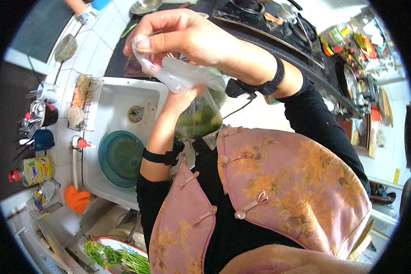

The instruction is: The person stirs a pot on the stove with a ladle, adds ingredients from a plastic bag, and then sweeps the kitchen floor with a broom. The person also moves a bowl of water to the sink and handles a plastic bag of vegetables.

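Note:
A thin clear plastic bag (188,77) is stretched between my two hands, above the right rim of the sink. My right hand (178,37) pinches its gathered top between thumb and fingers. Lower down, my left hand (183,102) grips the bag near its neck; the plastic partly covers those fingers. Green produce (202,121), perhaps cucumbers or similar vegetables, hangs in the bag's lower part, blurred by the plastic. Behind my right hand, a dark reddish board (132,66) lies on the black counter, mostly hidden.
The white sink (118,89) holds a teal plastic basin (121,159) with liquid in it. A tap with a red handle (84,143) stands at its left edge, beside a wire rack (89,120). Herbs lie on a tray (109,242) at lower left. A stove (270,30) is at upper right.

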### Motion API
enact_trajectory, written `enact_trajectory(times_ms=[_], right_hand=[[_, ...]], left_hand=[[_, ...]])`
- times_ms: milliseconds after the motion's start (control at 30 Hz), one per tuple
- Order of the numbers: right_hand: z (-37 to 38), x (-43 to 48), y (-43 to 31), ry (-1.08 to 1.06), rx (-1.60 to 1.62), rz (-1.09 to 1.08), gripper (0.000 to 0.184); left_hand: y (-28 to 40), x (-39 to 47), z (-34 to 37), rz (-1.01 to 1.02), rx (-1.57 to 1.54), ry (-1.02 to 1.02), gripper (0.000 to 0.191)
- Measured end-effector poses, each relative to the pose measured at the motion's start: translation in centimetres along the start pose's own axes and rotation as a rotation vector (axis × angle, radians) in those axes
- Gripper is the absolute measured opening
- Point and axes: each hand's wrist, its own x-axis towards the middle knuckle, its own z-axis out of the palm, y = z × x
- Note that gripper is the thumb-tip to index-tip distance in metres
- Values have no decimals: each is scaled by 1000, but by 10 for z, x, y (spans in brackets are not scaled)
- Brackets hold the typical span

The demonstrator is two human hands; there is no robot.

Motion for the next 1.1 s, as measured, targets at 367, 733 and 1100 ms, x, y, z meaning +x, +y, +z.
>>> enact_trajectory(times_ms=[367,733,1100], right_hand=[[-113,-145,-19,338,-283,-89,24],[-239,-469,123,1071,165,473,47],[-205,-498,114,1057,355,279,66]], left_hand=[[-39,38,101,-196,-644,111,29],[-62,93,169,-250,-1003,11,18],[27,132,284,-110,-881,-472,35]])
